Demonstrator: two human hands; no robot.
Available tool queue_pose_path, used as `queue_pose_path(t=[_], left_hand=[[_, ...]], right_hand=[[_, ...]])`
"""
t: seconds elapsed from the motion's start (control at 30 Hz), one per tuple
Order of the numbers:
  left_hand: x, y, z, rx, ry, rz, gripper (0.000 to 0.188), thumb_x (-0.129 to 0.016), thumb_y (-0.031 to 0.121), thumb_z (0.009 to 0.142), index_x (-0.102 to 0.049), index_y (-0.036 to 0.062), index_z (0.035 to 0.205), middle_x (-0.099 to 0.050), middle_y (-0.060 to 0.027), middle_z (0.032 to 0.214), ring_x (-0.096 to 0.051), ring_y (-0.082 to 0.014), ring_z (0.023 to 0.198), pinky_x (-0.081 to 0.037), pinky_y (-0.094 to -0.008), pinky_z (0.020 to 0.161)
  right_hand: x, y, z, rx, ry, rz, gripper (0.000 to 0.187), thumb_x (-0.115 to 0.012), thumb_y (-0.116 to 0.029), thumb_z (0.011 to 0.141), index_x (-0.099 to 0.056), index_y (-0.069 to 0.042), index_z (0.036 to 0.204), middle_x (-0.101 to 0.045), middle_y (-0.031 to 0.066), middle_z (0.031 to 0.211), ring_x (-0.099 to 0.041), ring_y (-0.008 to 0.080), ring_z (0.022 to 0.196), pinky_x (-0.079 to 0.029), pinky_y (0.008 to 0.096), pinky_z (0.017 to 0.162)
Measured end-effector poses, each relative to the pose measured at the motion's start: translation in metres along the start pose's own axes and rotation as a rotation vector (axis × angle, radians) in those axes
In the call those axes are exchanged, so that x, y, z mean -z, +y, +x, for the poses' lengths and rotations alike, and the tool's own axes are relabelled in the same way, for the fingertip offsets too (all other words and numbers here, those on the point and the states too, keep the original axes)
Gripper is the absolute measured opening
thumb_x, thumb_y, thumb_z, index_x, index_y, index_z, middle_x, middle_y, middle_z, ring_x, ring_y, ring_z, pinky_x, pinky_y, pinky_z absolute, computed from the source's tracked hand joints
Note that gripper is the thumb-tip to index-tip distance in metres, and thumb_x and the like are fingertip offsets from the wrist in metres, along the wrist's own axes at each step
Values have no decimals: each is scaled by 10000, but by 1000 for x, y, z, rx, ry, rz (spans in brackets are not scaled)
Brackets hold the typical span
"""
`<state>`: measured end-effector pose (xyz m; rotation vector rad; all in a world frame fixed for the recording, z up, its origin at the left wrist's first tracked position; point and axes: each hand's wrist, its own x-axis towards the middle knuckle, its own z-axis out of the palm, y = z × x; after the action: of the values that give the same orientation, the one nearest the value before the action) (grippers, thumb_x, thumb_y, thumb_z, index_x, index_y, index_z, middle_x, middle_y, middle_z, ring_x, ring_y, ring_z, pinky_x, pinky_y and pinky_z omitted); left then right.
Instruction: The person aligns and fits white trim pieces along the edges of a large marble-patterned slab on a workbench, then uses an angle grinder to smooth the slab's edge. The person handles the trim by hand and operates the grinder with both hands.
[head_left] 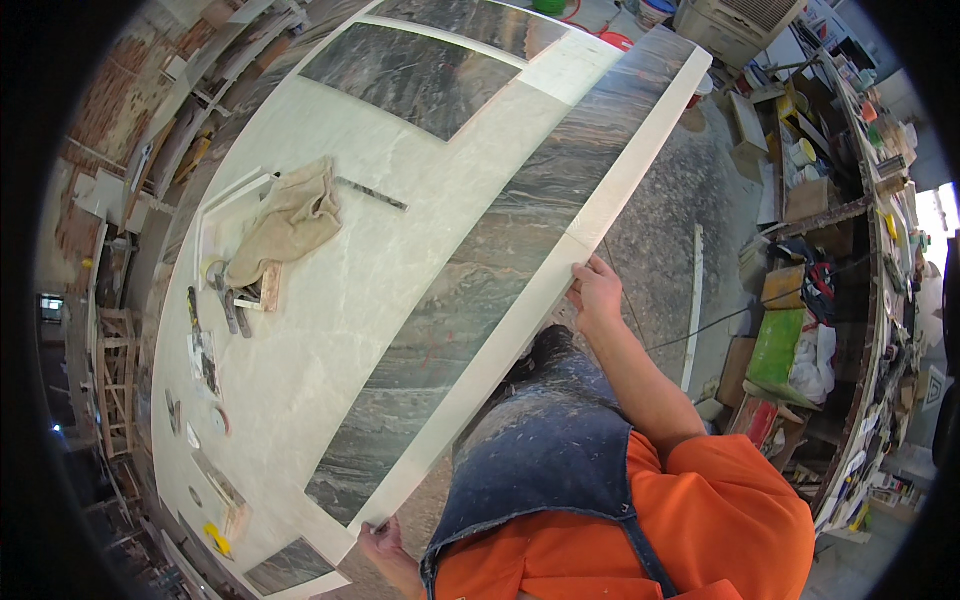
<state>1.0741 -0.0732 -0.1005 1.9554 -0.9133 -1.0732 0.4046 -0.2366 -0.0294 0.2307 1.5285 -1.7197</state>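
Note:
A long dark grey, brown-veined stone strip (480, 270) lies slantwise across the pale worktable (290, 370). A narrow cream edge strip (495, 350) runs along its near side, with a thin joint line partway up. My right hand (597, 290) is closed on the outer edge of that cream strip, just below the joint, thumb on top and some fingers hidden beneath. At the strip's lower left end, my left hand (383, 542) pinches the same edge between thumb and fingers. Part of the left hand's grip is hidden.
On the table lie a tan cloth (290, 220) over a white frame, a yellow-handled tool (217, 540), several small tools and dark stone panels (410, 75). Cluttered shelving (860, 230) stands at right, a long pale strip (693, 310) on the floor before it.

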Motion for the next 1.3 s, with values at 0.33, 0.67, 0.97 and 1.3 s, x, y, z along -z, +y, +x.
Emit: queue_pose_path(t=[0.33, 0.67, 0.97, 1.3], left_hand=[[-43, 76, -16, 299, 155, -668, 512, -723, -2, 879, -445, -169, 1275, -598, -292, 1241, -647, -326, 1084, -571, -427, 915], [-59, 77, -11, 515, 376, -1160, 409, -437, 179, 1056, -480, 28, 1433, -526, -178, 1461, -498, -366, 1361, -427, -612, 1119], [-92, 108, -34, 494, 632, -1232, 410, -504, 131, 1067, -431, 34, 1459, -514, -179, 1422, -505, -368, 1330, -434, -618, 1107], [-90, 96, -35, 439, 630, -1309, 434, -524, 112, 1049, -431, 23, 1463, -480, -180, 1485, -488, -352, 1361, -411, -596, 1132]], right_hand=[[7, -4, 11, 4, 4, 6, 378, -572, -37, 977, -582, 4, 1352, -693, 77, 1135, -704, 205, 943, -578, 340, 777], [25, -1, 54, -100, -50, -21, 363, -633, -137, 993, -581, 50, 1300, -640, 165, 1230, -653, 296, 1097, -576, 391, 845], [46, -12, 100, -137, -146, -82, 393, -644, -215, 1011, -554, 19, 1313, -583, 148, 1284, -578, 289, 1205, -540, 441, 1011], [46, -10, 98, -123, -152, -84, 375, -602, -211, 1033, -566, 36, 1313, -603, 169, 1283, -600, 286, 1193, -540, 436, 1002]])
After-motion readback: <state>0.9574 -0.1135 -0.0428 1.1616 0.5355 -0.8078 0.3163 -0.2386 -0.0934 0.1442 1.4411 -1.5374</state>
